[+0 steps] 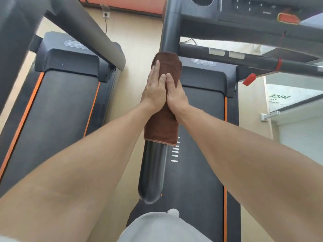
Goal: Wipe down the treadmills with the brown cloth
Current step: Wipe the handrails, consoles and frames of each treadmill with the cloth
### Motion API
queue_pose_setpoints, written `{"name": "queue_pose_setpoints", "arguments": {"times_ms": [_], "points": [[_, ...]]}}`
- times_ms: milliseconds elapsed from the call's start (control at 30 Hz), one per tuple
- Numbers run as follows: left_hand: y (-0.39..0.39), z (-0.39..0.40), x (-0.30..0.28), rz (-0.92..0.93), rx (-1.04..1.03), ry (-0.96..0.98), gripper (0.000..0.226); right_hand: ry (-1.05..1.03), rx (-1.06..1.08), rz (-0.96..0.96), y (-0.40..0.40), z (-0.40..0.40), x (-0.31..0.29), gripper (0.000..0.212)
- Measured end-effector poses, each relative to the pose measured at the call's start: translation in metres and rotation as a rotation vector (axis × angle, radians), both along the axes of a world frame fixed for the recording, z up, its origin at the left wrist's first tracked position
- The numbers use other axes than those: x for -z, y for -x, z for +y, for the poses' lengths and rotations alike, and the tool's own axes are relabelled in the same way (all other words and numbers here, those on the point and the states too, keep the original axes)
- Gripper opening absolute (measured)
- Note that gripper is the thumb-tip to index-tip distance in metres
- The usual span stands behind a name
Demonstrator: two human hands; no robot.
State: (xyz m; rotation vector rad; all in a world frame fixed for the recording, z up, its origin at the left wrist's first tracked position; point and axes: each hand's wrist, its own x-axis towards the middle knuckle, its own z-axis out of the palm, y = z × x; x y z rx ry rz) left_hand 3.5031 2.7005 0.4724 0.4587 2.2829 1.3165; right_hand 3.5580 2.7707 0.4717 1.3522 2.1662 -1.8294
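Note:
The brown cloth (162,126) is wrapped lengthwise over the left handrail (152,172) of the right treadmill (197,137). My left hand (154,88) lies flat on the cloth's left side with straight fingers pointing up the rail. My right hand (174,92) sits against it on the right side, fingers wrapping down round the cloth and the rail. The bare black end of the handrail sticks out below the cloth toward me.
A second treadmill (57,105) with orange stripes stands to the left, its own grey handrail (97,37) angled above it. The right treadmill's console (253,11) and crossbar (244,56) with a red safety clip (249,79) lie ahead. Wooden floor (136,41) runs between the machines.

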Motion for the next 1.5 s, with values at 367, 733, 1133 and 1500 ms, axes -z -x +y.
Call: {"name": "queue_pose_setpoints", "arguments": {"times_ms": [367,733,1133,1500], "points": [[-0.116,-0.091,-0.002,-0.010,-0.017,0.032,0.053,0.048,-0.150,-0.068,-0.110,-0.070,-0.012,0.074],[-0.200,-0.148,0.005,-0.065,-0.220,0.008,0.049,0.026,-0.217,-0.061,-0.173,-0.116,-0.020,0.086],[-0.226,-0.145,0.012,0.033,-0.415,0.069,0.046,-0.021,-0.219,0.009,-0.172,-0.132,-0.006,0.102],[-0.147,-0.110,-0.002,-0.047,-0.194,0.165,0.050,0.104,-0.141,0.003,-0.120,-0.089,-0.010,0.082]]}}
